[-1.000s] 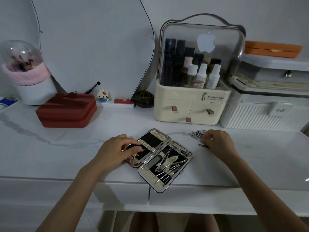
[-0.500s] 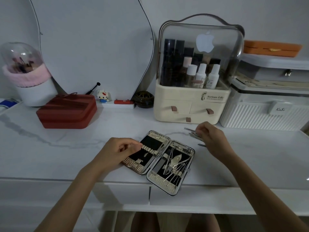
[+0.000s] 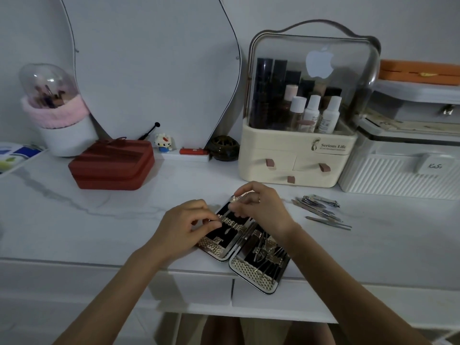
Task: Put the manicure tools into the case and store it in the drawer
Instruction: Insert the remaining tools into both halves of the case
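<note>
Loose tools (image 3: 321, 210) right of case (image 3: 258, 275)

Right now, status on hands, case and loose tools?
Left hand pinching a strap in the open silver manicure case. Right hand over the case's left half, pinching a small metal tool. Loose steel tools on the white marble-look tabletop.

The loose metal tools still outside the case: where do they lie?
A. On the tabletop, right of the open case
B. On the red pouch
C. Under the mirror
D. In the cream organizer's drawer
A: the loose tools lie on the tabletop, right of the open case.
</note>
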